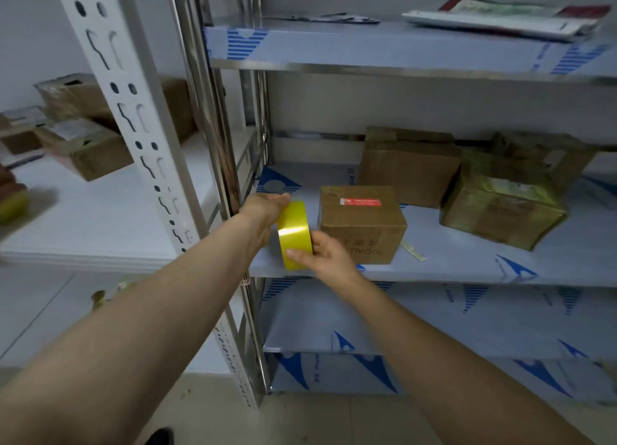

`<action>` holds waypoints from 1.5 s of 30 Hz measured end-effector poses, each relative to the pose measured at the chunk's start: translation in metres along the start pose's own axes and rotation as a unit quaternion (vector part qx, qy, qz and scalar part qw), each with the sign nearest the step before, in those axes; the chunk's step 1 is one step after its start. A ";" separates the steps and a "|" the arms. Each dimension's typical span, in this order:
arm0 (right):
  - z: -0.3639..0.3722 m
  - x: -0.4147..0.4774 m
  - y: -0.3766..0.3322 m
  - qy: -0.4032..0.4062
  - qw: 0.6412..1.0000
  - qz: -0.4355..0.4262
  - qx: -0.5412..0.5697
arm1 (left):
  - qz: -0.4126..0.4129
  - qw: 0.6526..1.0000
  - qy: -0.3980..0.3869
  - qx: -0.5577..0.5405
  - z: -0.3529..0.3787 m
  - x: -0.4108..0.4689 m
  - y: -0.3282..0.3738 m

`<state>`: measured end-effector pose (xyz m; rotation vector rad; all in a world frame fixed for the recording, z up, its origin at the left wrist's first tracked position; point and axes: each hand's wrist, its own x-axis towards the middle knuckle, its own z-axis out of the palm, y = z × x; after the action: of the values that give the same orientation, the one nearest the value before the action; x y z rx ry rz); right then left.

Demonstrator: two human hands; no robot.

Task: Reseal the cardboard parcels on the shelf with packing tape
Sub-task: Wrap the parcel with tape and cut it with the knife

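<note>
A yellow roll of packing tape (294,232) stands on edge above the front of the middle shelf (467,264). My left hand (265,211) grips the roll from its left side. My right hand (325,254) holds the roll's lower right, with the thumb pressed on the tape's outer face. Just right of the roll sits a small cardboard parcel (362,224) with a red and white label on top. Behind it stands a larger brown parcel (409,166). A parcel wrapped in yellowish tape (500,211) lies further right.
A steel upright (213,127) and a white perforated post (133,117) stand left of the hands. The left rack (100,224) carries several more cartons. Flat packets (500,17) lie on the top shelf. A loose tape strip (414,251) lies on the middle shelf.
</note>
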<state>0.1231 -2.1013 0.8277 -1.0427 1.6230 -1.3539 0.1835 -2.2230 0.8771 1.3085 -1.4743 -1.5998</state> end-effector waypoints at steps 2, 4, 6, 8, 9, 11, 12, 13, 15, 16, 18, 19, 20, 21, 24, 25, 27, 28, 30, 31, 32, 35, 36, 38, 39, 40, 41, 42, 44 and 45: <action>0.001 -0.011 -0.004 0.013 1.000 0.002 0.022 | 0.013 0.999 -0.009 0.030 -0.003 -0.004 -0.002; 0.002 -0.022 -0.011 0.039 0.999 -0.001 0.026 | 0.021 0.998 -0.020 0.052 -0.004 -0.008 -0.003; 0.003 -0.032 -0.023 0.065 0.998 -0.013 0.018 | 0.036 0.997 -0.016 0.061 -0.002 -0.013 -0.001; 0.001 -0.044 -0.033 0.089 0.996 -0.024 0.004 | 0.053 0.997 -0.016 0.061 0.004 -0.020 0.003; -0.001 -0.050 -0.038 0.096 0.995 -0.025 0.003 | 0.060 0.996 -0.021 0.059 0.008 -0.025 0.006; -0.008 -0.063 -0.045 0.103 0.994 -0.013 0.016 | 0.071 0.996 -0.030 0.042 0.019 -0.038 0.013; -0.012 -0.071 -0.048 0.101 0.994 -0.004 0.030 | 0.072 0.996 -0.036 0.027 0.024 -0.044 0.017; -0.015 -0.078 -0.050 0.097 0.994 0.003 0.047 | 0.073 0.996 -0.039 0.012 0.029 -0.047 0.022; -0.019 -0.093 -0.051 0.088 0.994 0.011 0.069 | 0.079 0.996 -0.032 -0.018 0.037 -0.048 0.028; -0.020 -0.101 -0.050 0.083 0.993 0.008 0.079 | 0.077 0.996 -0.021 -0.039 0.038 -0.046 0.029; -0.019 -0.115 -0.049 0.072 0.991 -0.002 0.113 | 0.071 0.994 -0.005 -0.085 0.039 -0.038 0.028; -0.018 -0.120 -0.048 0.068 0.989 -0.006 0.128 | 0.064 0.993 -0.001 -0.100 0.037 -0.032 0.028; -0.017 -0.123 -0.047 0.069 0.989 -0.011 0.132 | 0.054 0.991 0.002 -0.119 0.035 -0.027 0.028; -0.017 -0.125 -0.045 0.076 0.988 -0.012 0.131 | 0.040 0.989 0.001 -0.140 0.033 -0.018 0.030; -0.017 -0.122 -0.042 0.126 0.982 0.000 0.141 | 0.021 0.985 0.003 -0.173 0.033 0.007 0.041; -0.018 -0.118 -0.040 0.147 0.979 0.002 0.138 | 0.018 0.985 -0.005 -0.171 0.036 0.015 0.044; -0.020 -0.106 -0.039 0.183 0.977 0.004 0.110 | 0.013 0.987 -0.033 -0.156 0.045 0.027 0.047; -0.020 -0.100 -0.040 0.196 0.976 0.005 0.093 | 0.010 0.988 -0.048 -0.147 0.050 0.034 0.047; -0.019 -0.088 -0.040 0.222 0.973 0.013 0.065 | 0.005 0.988 -0.071 -0.137 0.057 0.053 0.046; -0.020 -0.081 -0.040 0.235 0.970 0.018 0.050 | 0.000 0.988 -0.077 -0.134 0.061 0.065 0.044; -0.020 -0.075 -0.040 0.245 0.969 0.024 0.034 | -0.003 0.990 -0.075 -0.123 0.066 0.080 0.039; -0.019 -0.058 -0.039 0.267 0.963 0.042 0.002 | -0.014 0.992 -0.075 -0.102 0.078 0.101 0.033; -0.018 -0.053 -0.039 0.275 0.960 0.046 -0.001 | -0.014 0.994 -0.074 -0.083 0.080 0.097 0.034; -0.017 -0.046 -0.039 0.283 0.958 0.048 0.004 | -0.013 0.996 -0.071 -0.059 0.082 0.094 0.032; -0.018 -0.043 -0.039 0.285 0.958 0.045 0.004 | -0.015 0.996 -0.069 -0.057 0.083 0.096 0.031; -0.019 -0.040 -0.038 0.287 0.957 0.043 -0.001 | -0.016 0.996 -0.067 -0.057 0.084 0.099 0.029; -0.020 -0.038 -0.038 0.287 0.957 0.045 -0.009 | -0.015 0.996 -0.071 -0.056 0.085 0.101 0.027; -0.020 -0.036 -0.037 0.288 0.956 0.048 -0.019 | -0.015 0.995 -0.077 -0.055 0.087 0.103 0.026; -0.020 -0.032 -0.034 0.287 0.956 0.057 -0.025 | -0.024 0.994 -0.085 -0.058 0.091 0.107 0.021; -0.019 -0.031 -0.032 0.287 0.956 0.062 -0.024 | -0.031 0.994 -0.086 -0.060 0.093 0.107 0.019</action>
<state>0.1208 -2.0694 0.8638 -0.5802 2.1072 -1.6311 0.0584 -2.2886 0.8580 1.1841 -1.4256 -1.8513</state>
